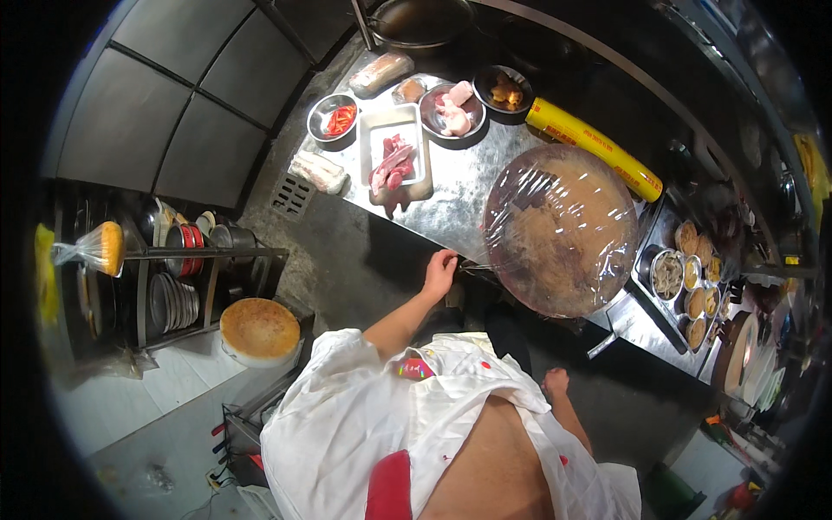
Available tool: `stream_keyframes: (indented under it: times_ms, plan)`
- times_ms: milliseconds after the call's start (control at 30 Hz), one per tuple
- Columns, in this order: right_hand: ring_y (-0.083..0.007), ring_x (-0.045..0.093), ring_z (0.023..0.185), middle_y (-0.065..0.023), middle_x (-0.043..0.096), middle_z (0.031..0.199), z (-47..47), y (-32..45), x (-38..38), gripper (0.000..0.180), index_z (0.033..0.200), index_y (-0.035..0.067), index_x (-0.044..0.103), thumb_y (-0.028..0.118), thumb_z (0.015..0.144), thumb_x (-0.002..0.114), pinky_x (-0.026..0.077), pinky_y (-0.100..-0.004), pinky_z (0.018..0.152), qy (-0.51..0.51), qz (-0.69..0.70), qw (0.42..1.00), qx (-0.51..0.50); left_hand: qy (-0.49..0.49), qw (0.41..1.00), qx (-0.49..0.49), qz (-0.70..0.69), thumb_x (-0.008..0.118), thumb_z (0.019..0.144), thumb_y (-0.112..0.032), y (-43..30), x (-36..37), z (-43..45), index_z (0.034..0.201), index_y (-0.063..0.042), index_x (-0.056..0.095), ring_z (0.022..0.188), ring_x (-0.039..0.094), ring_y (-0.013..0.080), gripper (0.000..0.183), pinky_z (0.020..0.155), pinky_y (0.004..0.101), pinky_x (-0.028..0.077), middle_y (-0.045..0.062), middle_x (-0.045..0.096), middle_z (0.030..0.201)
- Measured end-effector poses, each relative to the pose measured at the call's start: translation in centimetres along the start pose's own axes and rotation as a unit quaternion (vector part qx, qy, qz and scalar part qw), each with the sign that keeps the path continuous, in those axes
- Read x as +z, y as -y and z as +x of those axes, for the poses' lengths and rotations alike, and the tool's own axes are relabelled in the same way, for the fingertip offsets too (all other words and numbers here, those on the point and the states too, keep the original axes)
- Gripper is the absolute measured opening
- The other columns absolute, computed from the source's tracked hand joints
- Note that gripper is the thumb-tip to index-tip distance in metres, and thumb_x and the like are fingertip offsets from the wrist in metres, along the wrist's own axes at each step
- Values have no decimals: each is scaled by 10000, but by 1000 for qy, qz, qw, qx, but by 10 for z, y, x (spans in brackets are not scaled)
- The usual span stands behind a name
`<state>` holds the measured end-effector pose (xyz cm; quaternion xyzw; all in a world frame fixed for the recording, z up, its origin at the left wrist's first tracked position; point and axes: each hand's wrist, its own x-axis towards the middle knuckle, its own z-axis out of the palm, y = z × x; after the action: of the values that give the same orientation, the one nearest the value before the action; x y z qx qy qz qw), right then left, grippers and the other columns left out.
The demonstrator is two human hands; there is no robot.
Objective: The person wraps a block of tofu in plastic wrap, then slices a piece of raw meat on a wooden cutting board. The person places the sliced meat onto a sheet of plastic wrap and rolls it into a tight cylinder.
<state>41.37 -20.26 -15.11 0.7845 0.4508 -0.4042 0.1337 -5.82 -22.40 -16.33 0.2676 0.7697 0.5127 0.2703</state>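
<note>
My left hand (442, 272) is at the front edge of the steel counter (455, 188), just left of a round chopping block (560, 231) covered in clear plastic film. Its fingers are curled; whether they pinch the film's edge or anything else cannot be told. My right hand (556, 382) hangs low beside my white jacket, loosely closed, its inside hidden. Strips of raw meat (392, 162) lie in a white plastic tray (421, 140), with cut red chillies (342, 119) in a steel bowl to its left. Pale raw meat (455, 117) fills another bowl to its right.
Behind the block lies a yellow cling film box (595, 148). Wrapped food packs (382, 73) sit at the back, a pale wrapped bundle (318, 171) at the left. Small ingredient bowls (667, 274) stand right. A metal shelf (214, 252) and a round wooden board (260, 328) are at left.
</note>
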Motion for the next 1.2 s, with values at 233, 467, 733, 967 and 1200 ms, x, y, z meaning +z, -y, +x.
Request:
stream_keyframes:
  times_ms: [233, 467, 733, 967, 1200]
  plan:
    - [-217, 602, 518, -102, 632, 705, -27, -25, 2, 90, 915, 89, 633, 93, 891, 547, 413, -326, 408, 118, 261, 955, 79, -214, 927, 185, 245, 665, 869, -120, -106, -128, 155, 1265, 34, 513, 1083, 572, 435, 451, 950, 480, 462, 241, 581, 1165]
    - [-148, 535, 461, -76, 607, 643, -29, -38, -16, 104, 932, 128, 618, 89, 896, 529, 335, -265, 368, 110, 407, 906, 40, 247, 843, 92, 469, 590, 854, -282, -75, -163, 294, 955, 8, 693, 931, 684, 436, 323, 805, 503, 541, 257, 707, 945]
    - [-108, 618, 627, -13, 632, 746, -77, 2, -70, 78, 1011, 130, 634, 149, 981, 565, 446, -238, 535, -2, 483, 874, -51, 219, 946, 59, 231, 596, 951, -154, -200, -192, 250, 1055, 13, 674, 580, 574, 137, 212, 495, 303, 471, 56, 602, 762]
    - [-161, 639, 845, -59, 640, 1048, -129, 174, -134, 262, 1270, 88, 572, 145, 1014, 566, 518, -305, 703, 275, 678, 637, -241, 544, 832, -112, 9, 696, 940, -172, -279, 21, 79, 1326, -104, 571, 629, 518, 45, 412, 499, 190, 398, -32, 585, 833]
    - [-121, 615, 724, -82, 684, 958, -37, 173, -114, 115, 1080, 20, 605, 38, 967, 617, 514, -237, 642, 119, 674, 681, -260, 660, 746, -90, 28, 638, 969, -123, -251, 155, -10, 1316, -13, 584, 633, 500, 54, 368, 529, 214, 421, -11, 595, 864]
